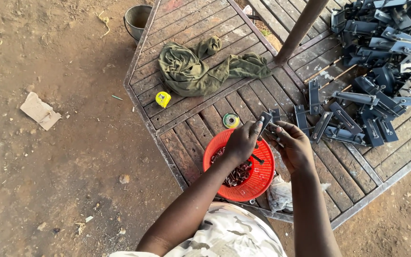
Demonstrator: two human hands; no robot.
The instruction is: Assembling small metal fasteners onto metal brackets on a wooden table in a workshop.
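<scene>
Two hands pinch one small dark metal bracket just above the red basket: left hand fingertips closed on its end, right hand closed beside it; judged stiff, light, sharp-edged, best held by flat faces

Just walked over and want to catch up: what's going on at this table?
A person stands at a wooden slatted table holding a small dark metal bracket between both hands: left hand, right hand. Just below them sits a red basket of rusty bolts. A pile of similar dark brackets fills the table's right side. A green cloth, a yellow tape measure and a small tape roll lie nearby.
</scene>
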